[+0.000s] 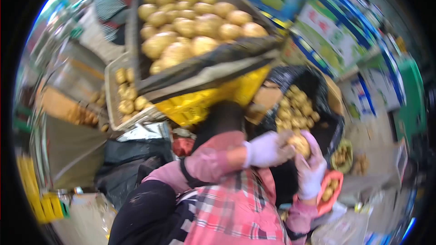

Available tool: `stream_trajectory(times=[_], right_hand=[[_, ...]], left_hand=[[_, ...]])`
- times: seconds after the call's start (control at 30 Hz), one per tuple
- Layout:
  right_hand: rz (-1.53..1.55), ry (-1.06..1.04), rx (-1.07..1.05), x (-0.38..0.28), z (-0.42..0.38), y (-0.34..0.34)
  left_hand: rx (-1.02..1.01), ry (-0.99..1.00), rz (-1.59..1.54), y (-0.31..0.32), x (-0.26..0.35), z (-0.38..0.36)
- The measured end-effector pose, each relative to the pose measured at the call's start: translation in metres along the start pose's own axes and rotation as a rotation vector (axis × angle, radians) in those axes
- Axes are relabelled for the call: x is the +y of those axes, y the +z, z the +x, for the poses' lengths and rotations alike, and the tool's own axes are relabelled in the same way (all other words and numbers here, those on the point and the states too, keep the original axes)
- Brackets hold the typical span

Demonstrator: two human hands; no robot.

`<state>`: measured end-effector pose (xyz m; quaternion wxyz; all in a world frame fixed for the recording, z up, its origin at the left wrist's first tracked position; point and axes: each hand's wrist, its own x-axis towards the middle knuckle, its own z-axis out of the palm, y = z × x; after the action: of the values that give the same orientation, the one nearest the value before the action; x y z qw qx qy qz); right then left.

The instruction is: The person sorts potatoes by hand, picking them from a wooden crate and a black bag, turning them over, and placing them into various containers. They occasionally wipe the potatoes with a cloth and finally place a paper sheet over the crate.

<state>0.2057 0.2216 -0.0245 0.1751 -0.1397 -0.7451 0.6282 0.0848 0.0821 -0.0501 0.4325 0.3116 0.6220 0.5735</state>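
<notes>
A large yellow potato [299, 145] is held between my two gloved hands, above a pile of smaller potatoes [296, 111] in a box lined with a black plastic bag [329, 124]. My left hand [271, 149] reaches in from the left, its fingertips against the potato's left side. On the right, my right hand [310, 165] wraps its fingers round the potato's other side. Both gloves are pale and whitish purple. Farther forward, a large dark tray [134, 41] full of big potatoes [185, 27] stands above yellow plastic.
A white basket [110, 88] of potatoes is at the left, beside a cardboard box [61, 104]. Printed cartons [329, 36] stand at the upper right. A red bag [324, 206] and a green net bag [348, 159] with potatoes lie right of my right hand. Someone's patterned sleeve [109, 7] shows at upper left.
</notes>
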Motion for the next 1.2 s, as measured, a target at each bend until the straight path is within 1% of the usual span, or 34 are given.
stream_trajectory(times=[0.03, 0.07, 0.1, 0.17, 0.2, 0.23, 0.3, 0.33, 0.37, 0.4, 0.5, 0.53, 0.57, 0.6, 0.63, 0.67, 0.7, 0.73, 0.77, 0.8, 0.83, 0.87, 0.9, 0.97, 1.03, 1.1, 1.13, 1.17, 1.2], right_hand=[[0.072, 0.008, -0.003, 0.004, 0.002, -0.003], [-0.001, -0.025, -0.021, 0.006, 0.003, -0.004], [-0.084, -0.055, -0.021, 0.002, 0.003, -0.004], [-0.047, -0.016, 0.026, -0.004, 0.0, 0.005], [-0.216, -0.05, 0.035, 0.007, 0.001, 0.006], [-0.228, -0.062, 0.027, 0.013, 0.001, 0.006], [-0.112, -0.013, 0.062, 0.01, 0.003, 0.013], [-0.053, 0.063, 0.056, 0.007, 0.005, 0.013], [0.005, 0.138, 0.053, 0.003, 0.007, 0.012], [0.063, 0.214, 0.052, -0.001, 0.01, 0.012], [0.106, 0.121, 0.087, -0.004, 0.03, 0.025], [0.166, 0.056, 0.049, -0.01, 0.04, 0.03], [0.164, -0.03, -0.049, -0.029, 0.053, 0.041], [0.125, -0.113, -0.081, -0.053, 0.065, 0.065], [0.035, -0.19, -0.14, -0.077, 0.079, 0.086], [-0.108, -0.332, -0.217, -0.09, 0.102, 0.103], [-0.109, -0.355, -0.305, -0.109, 0.12, 0.127], [-0.106, -0.391, -0.34, -0.12, 0.14, 0.156], [-0.138, -0.586, -0.4, -0.116, 0.169, 0.183], [-0.4, -0.958, -0.368, -0.116, 0.198, 0.209], [-0.514, -1.028, -0.378, -0.126, 0.21, 0.238], [-0.58, -1.079, -0.475, -0.117, 0.234, 0.26], [-0.666, -1.123, -0.582, -0.09, 0.257, 0.277], [-0.743, -0.944, -0.89, -0.058, 0.279, 0.296], [-0.664, -0.598, -0.808, -0.081, 0.271, 0.29], [-0.575, -0.258, -0.663, -0.149, 0.23, 0.259], [-0.317, -0.39, -0.573, -0.132, 0.24, 0.236], [-0.082, -0.542, -0.505, -0.115, 0.25, 0.213], [-0.164, -0.598, -0.426, -0.124, 0.244, 0.178]], left_hand=[[0.009, 0.069, -0.112, 0.002, -0.018, 0.006], [0.0, 0.11, -0.132, 0.002, -0.022, 0.008], [-0.03, 0.078, -0.251, 0.002, -0.024, 0.011], [-0.065, 0.099, -0.34, 0.006, -0.039, 0.023], [-0.011, 0.151, -0.169, 0.006, -0.036, 0.023], [0.041, 0.2, 0.001, 0.005, -0.034, 0.023], [0.114, 0.241, -0.075, 0.008, -0.049, 0.027], [0.148, 0.279, -0.139, 0.009, -0.062, 0.032], [0.179, 0.317, -0.202, 0.006, -0.059, 0.03], [0.159, 0.184, -0.198, -0.005, -0.049, 0.021], [0.702, 0.482, 0.539, -0.021, -0.062, 0.016], [0.821, 0.522, 0.583, -0.027, -0.063, 0.012], [0.825, 0.591, 0.576, -0.041, -0.052, 0.0], [0.825, 0.659, 0.568, -0.056, -0.041, -0.01], [0.822, 0.73, 0.563, -0.07, -0.031, -0.021], [0.886, 0.79, 0.626, -0.081, -0.02, -0.035], [0.952, 0.852, 0.697, -0.091, -0.009, -0.049], [1.02, 0.863, 0.742, -0.1, -0.002, -0.061], [1.042, 0.865, 0.745, -0.107, 0.005, -0.075], [1.09, 0.884, 0.799, -0.114, 0.011, -0.089], [1.137, 0.906, 0.851, -0.121, 0.017, -0.103], [1.196, 0.904, 0.879, -0.127, 0.026, -0.116], [1.253, 0.9, 0.908, -0.133, 0.033, -0.128], [1.336, 0.806, 1.015, -0.152, 0.042, -0.149], [1.458, 0.78, 0.973, -0.174, 0.043, -0.161], [1.486, 0.607, 0.949, -0.194, 0.049, -0.169], [1.495, 0.543, 1.011, -0.202, 0.049, -0.17], [1.49, 0.567, 1.007, -0.212, 0.045, -0.166], [1.469, 0.521, 0.978, -0.217, 0.047, -0.162]])
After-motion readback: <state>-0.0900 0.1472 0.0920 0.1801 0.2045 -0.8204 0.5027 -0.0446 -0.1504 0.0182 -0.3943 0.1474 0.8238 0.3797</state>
